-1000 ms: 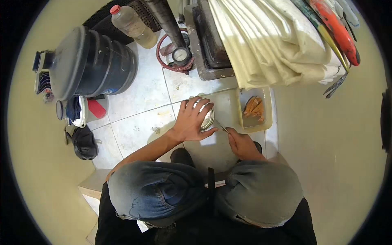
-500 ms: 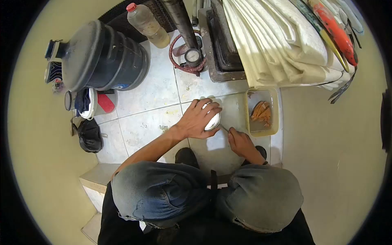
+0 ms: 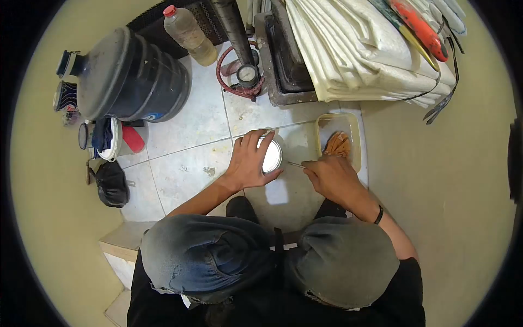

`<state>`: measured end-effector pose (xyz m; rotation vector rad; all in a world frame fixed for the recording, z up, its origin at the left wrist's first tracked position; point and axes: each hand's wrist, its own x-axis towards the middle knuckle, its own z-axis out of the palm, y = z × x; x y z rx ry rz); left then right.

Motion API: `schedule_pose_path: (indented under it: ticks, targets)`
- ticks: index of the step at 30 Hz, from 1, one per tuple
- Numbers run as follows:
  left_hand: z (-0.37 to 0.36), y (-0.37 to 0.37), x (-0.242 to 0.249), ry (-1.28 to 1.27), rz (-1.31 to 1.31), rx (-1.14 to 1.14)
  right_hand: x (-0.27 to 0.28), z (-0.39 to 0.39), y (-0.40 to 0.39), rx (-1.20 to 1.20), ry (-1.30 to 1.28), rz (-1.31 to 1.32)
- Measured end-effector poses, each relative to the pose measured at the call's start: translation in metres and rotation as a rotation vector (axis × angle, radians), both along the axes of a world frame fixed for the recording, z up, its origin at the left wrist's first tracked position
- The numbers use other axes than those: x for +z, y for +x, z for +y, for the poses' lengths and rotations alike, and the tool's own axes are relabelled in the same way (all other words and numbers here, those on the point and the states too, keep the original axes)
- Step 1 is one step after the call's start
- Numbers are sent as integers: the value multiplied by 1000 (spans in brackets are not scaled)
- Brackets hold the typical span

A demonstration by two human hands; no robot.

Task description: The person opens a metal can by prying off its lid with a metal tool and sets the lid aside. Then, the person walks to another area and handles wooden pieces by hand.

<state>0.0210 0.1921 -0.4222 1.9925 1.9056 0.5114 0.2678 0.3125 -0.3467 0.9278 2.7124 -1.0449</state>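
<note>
Risk: tool [image 3: 296, 164] may slip off tin [image 3: 271, 155] | left hand [image 3: 248, 161] clamps our tin | right hand [image 3: 332, 177] pinches tool, near tray [image 3: 355, 143]

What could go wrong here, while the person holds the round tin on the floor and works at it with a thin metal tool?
1. The thin metal tool points toward the left hand gripping the round tin; a slip might jab the fingers.
2. The right hand sits just beside the plastic tray of orange pieces; a jerk could knock it.
3. The tin's rim may be sharp.
</note>
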Motion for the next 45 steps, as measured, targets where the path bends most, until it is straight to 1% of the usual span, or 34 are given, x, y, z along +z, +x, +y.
schedule_pose_path:
  ticks: [2,5,8,12,17,21,23,27,29,33,35,38,40,42,44,45]
  targets:
    - [0,0,-2,5,-28,0,5,5,-11,86,78,-104]
    - [-2,0,-5,13,-50,9,16,8,-26,156,55,-173]
    - [-3,2,-10,41,-58,23,30,13,-35,204,22,-163]
    - [2,-1,-12,72,-80,34,19,17,-33,218,-33,-170]
    - [1,1,-12,34,-95,57,8,6,-20,108,-84,-165]
    - [3,1,-12,78,-71,38,1,4,-15,140,-6,-182]
    - [3,1,-11,92,-69,28,-8,-4,-5,118,15,-116]
    - [2,3,-10,105,-41,31,-36,-22,12,73,78,-88]
    - [2,-1,-9,65,-17,21,-65,-30,21,58,134,58]
    - [-2,-4,-12,82,10,3,-103,-45,28,13,114,157]
    - [1,-6,-14,95,20,-5,-125,-46,28,-2,160,347]
    - [2,-7,-11,109,22,-17,-137,-55,26,-35,177,360]
    - [2,-10,-12,138,-7,-55,-142,-66,25,-92,166,309]
    - [2,-15,-16,78,-35,-100,-154,-78,27,-87,114,357]
    - [1,-22,-16,76,-42,-162,-158,-89,18,-136,42,461]
    - [-1,-24,-17,86,-46,-179,-165,-89,16,-78,33,427]
